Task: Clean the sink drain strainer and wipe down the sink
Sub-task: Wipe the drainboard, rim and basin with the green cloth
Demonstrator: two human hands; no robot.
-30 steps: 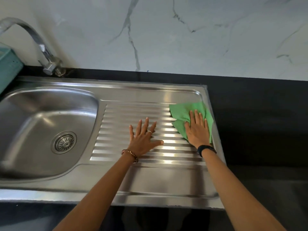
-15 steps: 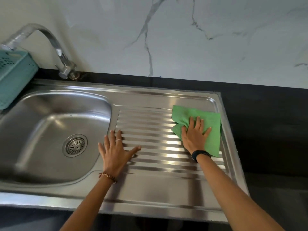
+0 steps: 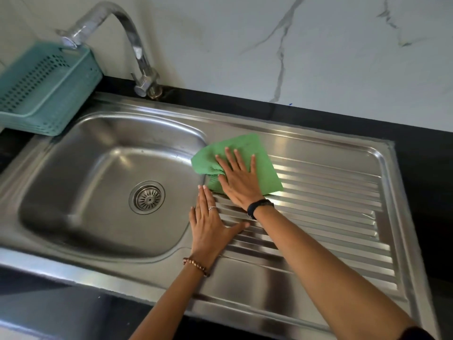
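A steel sink point(image 3: 81, 168) has a round drain strainer point(image 3: 147, 197) seated in the bottom of its bowl. A ribbed drainboard point(image 3: 331, 212) lies to the right of the bowl. My right hand point(image 3: 239, 180) presses flat on a green cloth point(image 3: 263, 165) at the drainboard's left end, beside the bowl's rim. My left hand point(image 3: 210, 224) rests flat with straight fingers on the drainboard's left edge, just below the cloth, and holds nothing.
A curved steel faucet point(image 3: 137, 47) stands behind the bowl. A teal perforated basket point(image 3: 44, 87) sits at the sink's back left corner. Black countertop point(image 3: 429, 173) borders the sink to the right and back, under a white marble wall.
My right hand has slid the green cloth leftward across the drainboard, from its right end to beside the bowl. My left hand has also moved left to the bowl's edge.
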